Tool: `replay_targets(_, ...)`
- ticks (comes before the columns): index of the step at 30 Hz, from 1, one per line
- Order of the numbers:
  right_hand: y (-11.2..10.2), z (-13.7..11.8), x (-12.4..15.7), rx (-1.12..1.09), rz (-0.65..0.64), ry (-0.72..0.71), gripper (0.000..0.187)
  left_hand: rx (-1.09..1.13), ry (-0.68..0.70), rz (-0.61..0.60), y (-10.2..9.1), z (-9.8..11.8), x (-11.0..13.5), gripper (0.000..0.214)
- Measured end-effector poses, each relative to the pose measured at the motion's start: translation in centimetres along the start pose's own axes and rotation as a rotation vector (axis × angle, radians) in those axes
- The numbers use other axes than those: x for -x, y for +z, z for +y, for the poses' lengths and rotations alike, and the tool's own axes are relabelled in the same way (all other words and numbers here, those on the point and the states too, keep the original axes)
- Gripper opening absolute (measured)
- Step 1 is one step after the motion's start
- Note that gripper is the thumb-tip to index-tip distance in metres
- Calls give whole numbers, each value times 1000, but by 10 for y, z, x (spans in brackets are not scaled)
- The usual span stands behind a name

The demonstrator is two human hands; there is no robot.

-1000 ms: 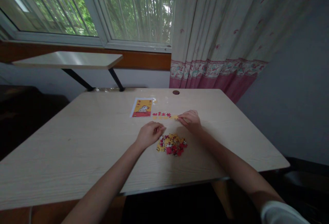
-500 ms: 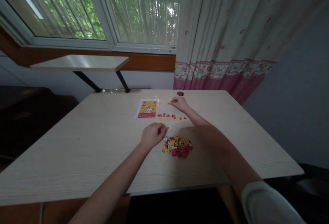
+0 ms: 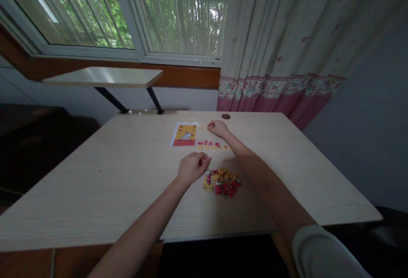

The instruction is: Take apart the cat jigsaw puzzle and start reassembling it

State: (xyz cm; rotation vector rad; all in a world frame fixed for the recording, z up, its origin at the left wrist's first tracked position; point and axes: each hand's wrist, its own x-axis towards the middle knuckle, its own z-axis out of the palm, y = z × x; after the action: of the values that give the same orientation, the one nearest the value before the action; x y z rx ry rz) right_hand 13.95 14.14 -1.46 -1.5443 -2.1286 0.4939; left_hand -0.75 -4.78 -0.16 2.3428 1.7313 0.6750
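Note:
My right hand [image 3: 218,128] is at the far part of the table, thumb and fingers pinched over a small yellow puzzle piece, now mostly hidden by the fingertips. Just left of it, another pale yellow piece [image 3: 200,127] lies by the picture card [image 3: 185,135], which shows a white animal on yellow and red. My left hand [image 3: 193,167] rests closed with curled fingers beside the heap of puzzle pieces [image 3: 223,182]; whether it holds anything is hidden. Between the hands, red pieces [image 3: 208,143] lie in a row above a row of yellow pieces [image 3: 207,148].
The pale wooden table [image 3: 127,176] has a round cable hole [image 3: 226,116] near its back edge. A raised white shelf [image 3: 108,76] on black legs stands at the back left. Behind are a window [image 3: 181,18] and a patterned curtain [image 3: 270,57].
My right hand has shifted slightly left towards the card, and its fingertips now cover the yellow piece. My left hand stays by the heap. The whole view has shifted slightly.

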Motion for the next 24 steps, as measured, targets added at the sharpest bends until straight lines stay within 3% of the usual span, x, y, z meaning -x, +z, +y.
replay_targets(14, 4, -5, -1, -61, 36, 66, 20, -3, -17, -8, 1, -1, 0, 35)
replay_targets(20, -4, -3, 3, -114, 38, 13, 21, 15, -5, 0, 0, -1, 1, 35)
replay_targets(24, -23, 3, 30, -199, 46, -103, 21, 26, 20, 6, 2, -3, 1, 34)
